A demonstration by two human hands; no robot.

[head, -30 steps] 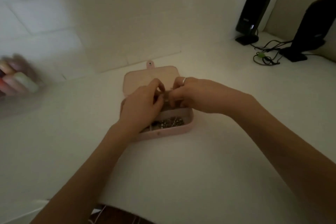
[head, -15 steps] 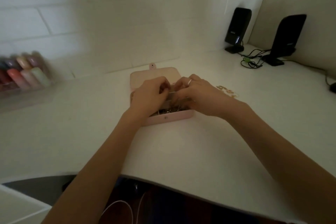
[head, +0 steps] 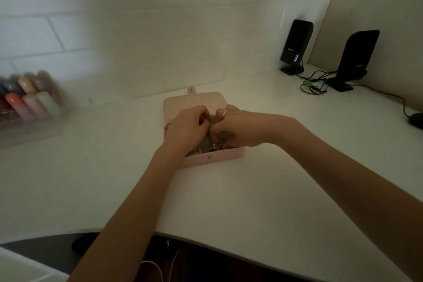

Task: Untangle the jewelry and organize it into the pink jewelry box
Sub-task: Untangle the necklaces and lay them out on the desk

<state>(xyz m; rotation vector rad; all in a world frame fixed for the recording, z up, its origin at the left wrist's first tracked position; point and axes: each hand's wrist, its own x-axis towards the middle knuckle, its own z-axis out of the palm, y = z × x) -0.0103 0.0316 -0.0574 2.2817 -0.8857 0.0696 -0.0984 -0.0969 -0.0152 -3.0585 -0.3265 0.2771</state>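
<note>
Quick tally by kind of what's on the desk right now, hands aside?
Pink jewelry box, open: 1
Jewelry tangle in the box: 1, pieces too small to count
Black speakers: 2
Clear case of bottles, blurred: 1
Dark mouse at the right edge: 1
Total: 6

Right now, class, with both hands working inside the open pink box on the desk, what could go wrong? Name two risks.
1. The left hand and right hand crowd over the pink jewelry box and hide most of the jewelry, so a tug could tighten a knot unseen.
2. The box sits loose on the white desk; a hard pull may drag or tip it and scatter pieces.
</note>
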